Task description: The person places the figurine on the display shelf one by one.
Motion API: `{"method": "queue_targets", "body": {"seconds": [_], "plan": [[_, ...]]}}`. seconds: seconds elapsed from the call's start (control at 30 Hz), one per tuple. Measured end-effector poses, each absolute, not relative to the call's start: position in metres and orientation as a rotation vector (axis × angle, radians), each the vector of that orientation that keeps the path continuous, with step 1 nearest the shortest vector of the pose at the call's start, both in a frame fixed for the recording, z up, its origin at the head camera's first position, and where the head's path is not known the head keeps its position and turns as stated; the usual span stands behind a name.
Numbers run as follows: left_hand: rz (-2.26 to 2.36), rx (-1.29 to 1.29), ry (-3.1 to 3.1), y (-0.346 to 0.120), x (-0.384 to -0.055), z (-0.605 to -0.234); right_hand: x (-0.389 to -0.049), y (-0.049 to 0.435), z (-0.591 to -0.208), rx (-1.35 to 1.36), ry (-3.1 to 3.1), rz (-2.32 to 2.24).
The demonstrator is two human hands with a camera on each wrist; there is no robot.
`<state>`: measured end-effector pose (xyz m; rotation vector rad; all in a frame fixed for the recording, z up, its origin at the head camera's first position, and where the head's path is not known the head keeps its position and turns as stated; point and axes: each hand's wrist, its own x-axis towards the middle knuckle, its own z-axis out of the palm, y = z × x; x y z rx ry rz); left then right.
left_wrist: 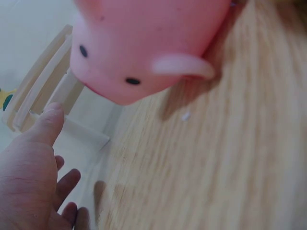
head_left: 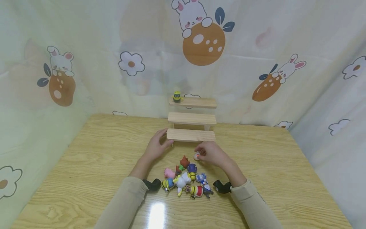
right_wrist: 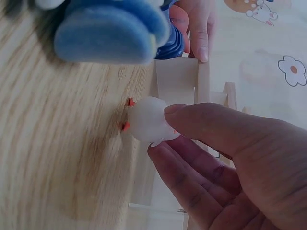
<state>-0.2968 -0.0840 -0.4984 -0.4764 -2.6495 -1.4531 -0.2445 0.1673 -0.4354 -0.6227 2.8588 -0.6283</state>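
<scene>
In the head view my right hand (head_left: 213, 154) pinches a small round white bird figurine (head_left: 196, 156) in front of the wooden three-step display stand (head_left: 191, 135). The right wrist view shows the figurine's white body (right_wrist: 146, 119) between thumb and fingers, its small red feet facing the tabletop. My left hand (head_left: 156, 146) is at the left end of the stand's lowest step, thumb and fingers spread around that end. Close before the left wrist camera is a pink pig figurine (left_wrist: 144, 52). A yellow minion figurine (head_left: 177, 96) stands on the top step, at its left end.
Between the forearms lies a cluster of figurines, among them a white one (head_left: 180, 181), a red-caped yellow one (head_left: 196, 191), a blue-and-white one (head_left: 201, 178) and a reddish-brown one (head_left: 184, 162). A patterned curtain (head_left: 154, 79) hangs behind the wooden table (head_left: 108, 152).
</scene>
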Motion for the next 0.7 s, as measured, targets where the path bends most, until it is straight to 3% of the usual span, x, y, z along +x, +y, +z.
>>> {"method": "queue_targets", "body": {"seconds": [0.7], "plan": [[-1.448,-0.482,-2.649,-0.087,-0.298,-0.499,-0.25,0.162,-0.412,-0.644,2.933,-0.745]]}}
